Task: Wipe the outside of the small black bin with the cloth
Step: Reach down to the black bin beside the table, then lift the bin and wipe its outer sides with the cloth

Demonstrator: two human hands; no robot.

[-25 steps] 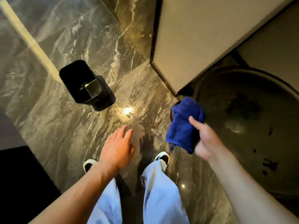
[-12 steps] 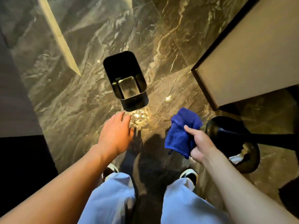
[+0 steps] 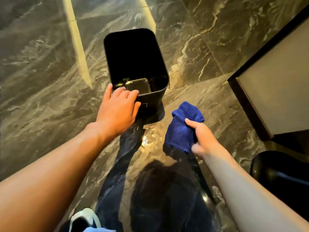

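Left hand [image 3: 117, 109] fingers spread on matte rounded-rectangular black bin [image 3: 150, 99] rim, right hand [image 3: 203, 139] fingers pinching plush blue cloth [image 3: 182, 129] (folded)

Marble floor [image 3: 41, 67] (glossy), pale cabinet [image 3: 275, 91], round dark bin [image 3: 284, 180].

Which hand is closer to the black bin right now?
Left. The left hand rests on the black bin at its near rim; the right hand holds the blue cloth apart from it.

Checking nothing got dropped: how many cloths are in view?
1: the blue cloth, gripped in the right hand, right of the black bin. Others could lie outside the frame.
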